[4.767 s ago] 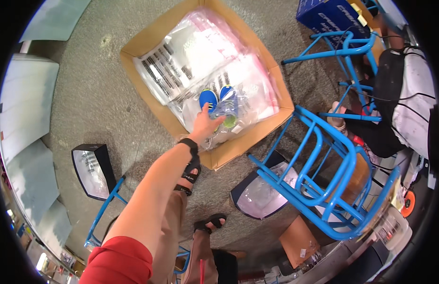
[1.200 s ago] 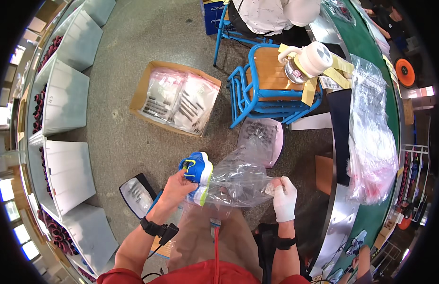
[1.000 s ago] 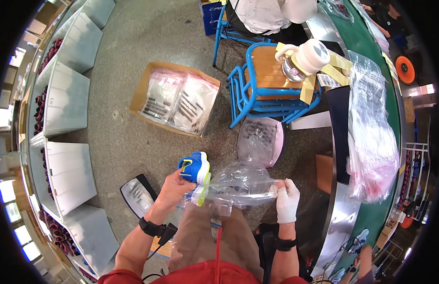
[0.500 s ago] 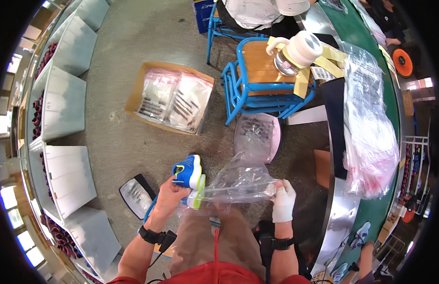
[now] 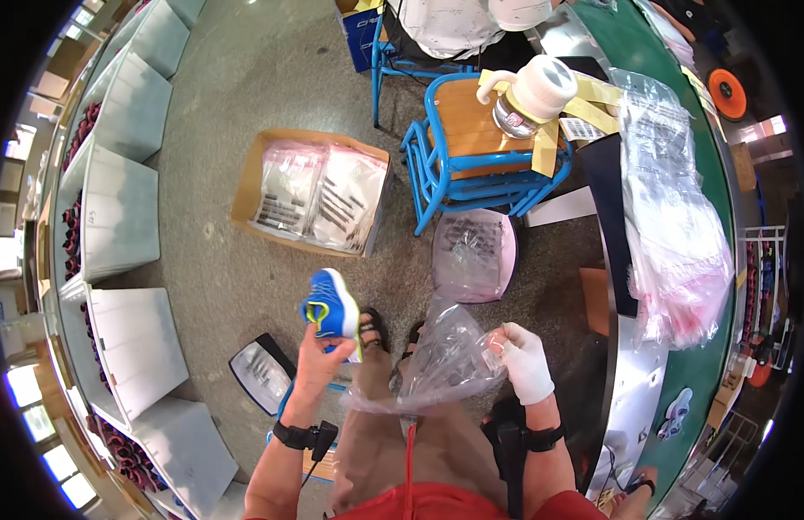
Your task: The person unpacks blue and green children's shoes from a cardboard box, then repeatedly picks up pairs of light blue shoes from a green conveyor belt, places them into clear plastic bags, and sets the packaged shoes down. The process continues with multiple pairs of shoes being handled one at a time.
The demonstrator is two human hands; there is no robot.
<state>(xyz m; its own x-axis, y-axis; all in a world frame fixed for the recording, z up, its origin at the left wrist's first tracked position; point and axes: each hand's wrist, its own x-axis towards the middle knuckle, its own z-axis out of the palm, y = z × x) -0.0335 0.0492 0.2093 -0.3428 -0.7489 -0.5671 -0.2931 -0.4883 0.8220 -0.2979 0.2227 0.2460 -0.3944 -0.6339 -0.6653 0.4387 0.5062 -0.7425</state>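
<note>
My left hand (image 5: 317,362) grips a blue sports shoe (image 5: 334,305) with a white and lime-yellow sole, its fingers at the lime-lined opening. A second sole edge partly shows behind it, too hidden to be sure of a pair. My right hand (image 5: 525,368) wears a white covering that leaves some fingertips bare. It pinches one end of a clear plastic bag (image 5: 449,351), which hangs loose and crumpled over my legs. The bag's other end lies apart from my left fingers.
An open carton (image 5: 246,178) of flat plastic bags sits on the floor ahead. Blue-framed stools (image 5: 471,162) stand right of it, one bearing a jug (image 5: 536,95). More clear bags (image 5: 670,225) lie along the green conveyor (image 5: 714,165). Pale bins (image 5: 120,208) line the left.
My left hand has lost contact with the bag and tilted the shoe up and leftward. The bag, stretched between both hands before, now hangs from my right hand only.
</note>
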